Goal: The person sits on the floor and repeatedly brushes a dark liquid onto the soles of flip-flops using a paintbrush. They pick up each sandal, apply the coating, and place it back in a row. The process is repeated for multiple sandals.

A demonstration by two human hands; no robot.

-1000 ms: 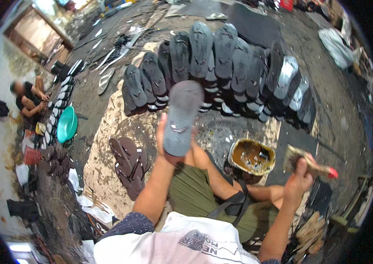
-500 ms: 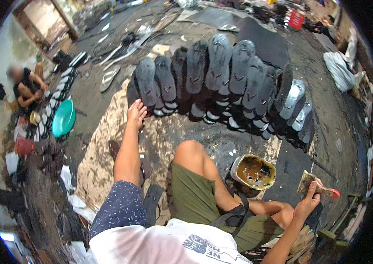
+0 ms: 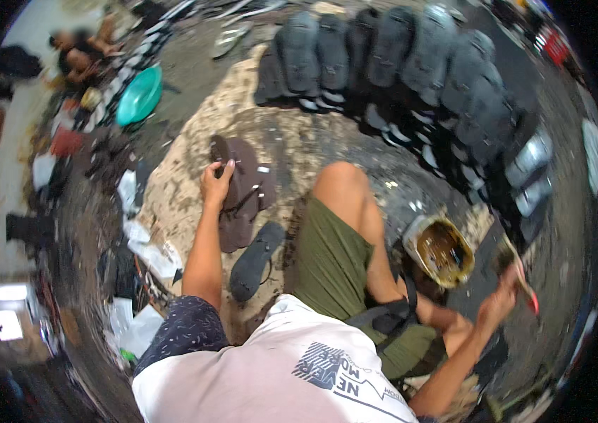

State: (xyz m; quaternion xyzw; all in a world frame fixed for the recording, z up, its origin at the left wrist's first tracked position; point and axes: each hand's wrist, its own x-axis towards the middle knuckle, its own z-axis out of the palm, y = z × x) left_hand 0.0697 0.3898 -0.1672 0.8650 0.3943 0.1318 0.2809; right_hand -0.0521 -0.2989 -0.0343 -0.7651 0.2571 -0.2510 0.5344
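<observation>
My left hand [image 3: 217,183] has its fingers closed on the edge of a brown flip-flop [image 3: 219,149]. More brown flip-flops [image 3: 238,233] lie against it on the stained sheet, and a dark grey flip-flop [image 3: 249,271] rests just nearer to me. On the right, my right hand [image 3: 498,299] grips a flat brush [image 3: 522,278] with a red-tipped handle; motion blurs it. Left of that hand stands an open tub [image 3: 412,247] holding brownish, sticky-looking liquid [image 3: 443,252]. A curved row of dark flip-flops [image 3: 391,49] stands stacked beyond my knee.
A pale stained sheet [image 3: 172,169] covers the ground before me. Far left are a turquoise basin [image 3: 140,96] and a seated person [image 3: 79,56] beside a line of footwear. White scraps [image 3: 154,257] lie to my left. A single light flip-flop [image 3: 231,41] sits near the top.
My left hand has come back from the flip-flop row to the brown flip-flops and closed on one. My right hand still holds the brush, now turned more upright. The view has swung down and left.
</observation>
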